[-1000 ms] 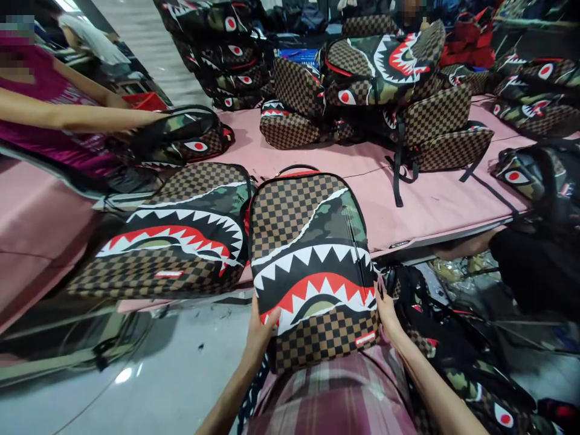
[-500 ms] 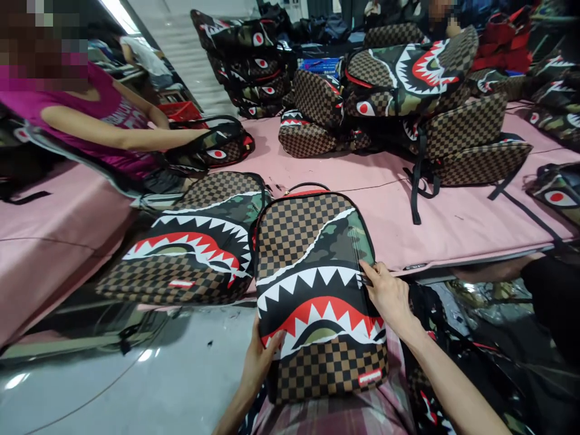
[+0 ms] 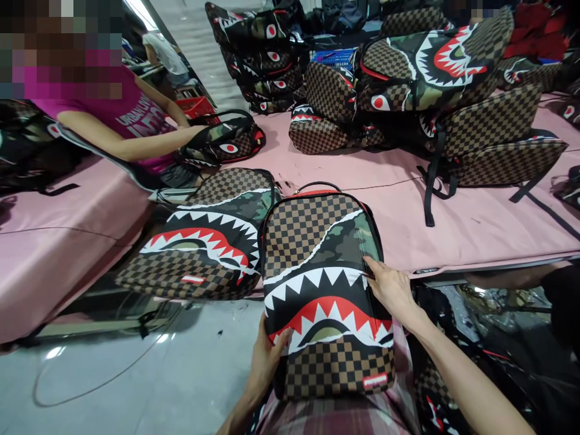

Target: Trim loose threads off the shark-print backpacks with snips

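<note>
A checkered brown backpack (image 3: 317, 241) with a shark mouth and camouflage print leans from my lap onto the pink table (image 3: 471, 223). My left hand (image 3: 267, 359) grips its lower left edge, thumb on the front. My right hand (image 3: 389, 289) rests on the right side of the backpack, fingertips pinched at the side zip near the white teeth. What the fingertips hold is too small to make out.
A second shark backpack (image 3: 199, 248) lies flat just left of mine. A heap of the same backpacks (image 3: 430, 90) fills the back of the table. A person in a magenta shirt (image 3: 131, 121) at the left handles another backpack (image 3: 226, 142). More bags lie on the floor at the right.
My right hand moved from the backpack's lower right corner up to the side zip. The backpack shifted slightly right and lower in view. My left hand kept its grip.
</note>
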`<state>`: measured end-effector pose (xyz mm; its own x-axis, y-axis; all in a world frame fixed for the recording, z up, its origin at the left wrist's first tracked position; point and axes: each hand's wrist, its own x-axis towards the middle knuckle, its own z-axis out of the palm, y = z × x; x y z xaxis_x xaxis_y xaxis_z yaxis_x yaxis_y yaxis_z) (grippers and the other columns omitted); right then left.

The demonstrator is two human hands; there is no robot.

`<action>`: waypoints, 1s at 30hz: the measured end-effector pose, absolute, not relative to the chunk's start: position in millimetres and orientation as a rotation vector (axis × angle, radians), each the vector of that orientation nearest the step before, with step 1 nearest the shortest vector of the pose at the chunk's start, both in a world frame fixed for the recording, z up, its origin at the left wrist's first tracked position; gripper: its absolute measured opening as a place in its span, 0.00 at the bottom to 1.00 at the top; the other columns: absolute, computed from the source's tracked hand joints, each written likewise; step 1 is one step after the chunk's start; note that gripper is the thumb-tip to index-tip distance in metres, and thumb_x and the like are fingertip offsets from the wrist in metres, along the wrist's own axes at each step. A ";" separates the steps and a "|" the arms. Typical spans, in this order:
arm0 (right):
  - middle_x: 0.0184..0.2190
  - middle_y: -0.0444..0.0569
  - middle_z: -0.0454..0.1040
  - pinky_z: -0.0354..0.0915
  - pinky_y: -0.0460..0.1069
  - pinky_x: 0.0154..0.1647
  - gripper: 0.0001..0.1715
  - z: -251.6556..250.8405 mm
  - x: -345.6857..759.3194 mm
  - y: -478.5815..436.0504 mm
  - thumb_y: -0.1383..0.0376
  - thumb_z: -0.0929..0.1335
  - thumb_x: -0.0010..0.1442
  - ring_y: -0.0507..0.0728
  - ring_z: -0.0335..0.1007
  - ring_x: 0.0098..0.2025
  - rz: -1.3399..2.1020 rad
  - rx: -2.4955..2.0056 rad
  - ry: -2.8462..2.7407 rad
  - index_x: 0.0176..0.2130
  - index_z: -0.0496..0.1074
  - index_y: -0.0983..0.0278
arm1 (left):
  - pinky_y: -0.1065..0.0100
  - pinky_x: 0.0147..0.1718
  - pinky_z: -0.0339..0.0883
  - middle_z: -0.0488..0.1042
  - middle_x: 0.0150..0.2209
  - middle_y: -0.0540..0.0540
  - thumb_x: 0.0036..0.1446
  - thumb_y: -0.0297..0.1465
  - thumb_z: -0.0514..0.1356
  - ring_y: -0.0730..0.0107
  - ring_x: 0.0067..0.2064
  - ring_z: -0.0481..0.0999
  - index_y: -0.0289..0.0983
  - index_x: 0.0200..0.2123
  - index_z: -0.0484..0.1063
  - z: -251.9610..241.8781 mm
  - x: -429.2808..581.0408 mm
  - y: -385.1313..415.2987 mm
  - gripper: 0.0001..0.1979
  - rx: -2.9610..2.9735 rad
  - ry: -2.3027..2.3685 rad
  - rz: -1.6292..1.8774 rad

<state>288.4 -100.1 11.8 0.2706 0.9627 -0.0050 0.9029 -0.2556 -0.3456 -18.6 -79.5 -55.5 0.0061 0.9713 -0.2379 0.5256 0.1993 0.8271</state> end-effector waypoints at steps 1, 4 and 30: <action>0.38 0.50 0.75 0.61 0.48 0.30 0.23 7.9 288.8 -100.8 0.64 0.62 0.58 0.57 0.72 0.33 0.364 -2.185 -1.668 0.54 0.66 0.59 | 0.54 0.58 0.51 0.58 0.59 0.37 0.49 0.41 0.59 0.51 0.61 0.56 0.37 0.58 0.53 -49.1 -15.0 -78.2 0.35 1.548 1.628 0.752; 0.34 0.49 0.74 0.63 0.49 0.34 0.21 -1.3 292.6 -101.6 0.59 0.61 0.59 0.56 0.71 0.33 0.455 -1.983 -1.384 0.50 0.68 0.63 | 0.53 0.61 0.43 0.56 0.60 0.38 0.48 0.38 0.60 0.52 0.64 0.46 0.37 0.55 0.58 -23.0 11.7 -71.2 0.30 1.958 1.556 1.006; 0.12 0.32 0.49 0.42 0.43 0.12 0.20 -6.3 312.1 -64.5 0.54 0.72 0.40 0.44 0.38 0.14 1.316 -1.302 -0.537 0.22 0.60 0.63 | 0.62 0.39 0.64 0.66 0.43 0.43 0.48 0.47 0.58 0.64 0.38 0.72 0.37 0.54 0.54 31.9 174.3 -18.6 0.34 1.957 1.276 0.240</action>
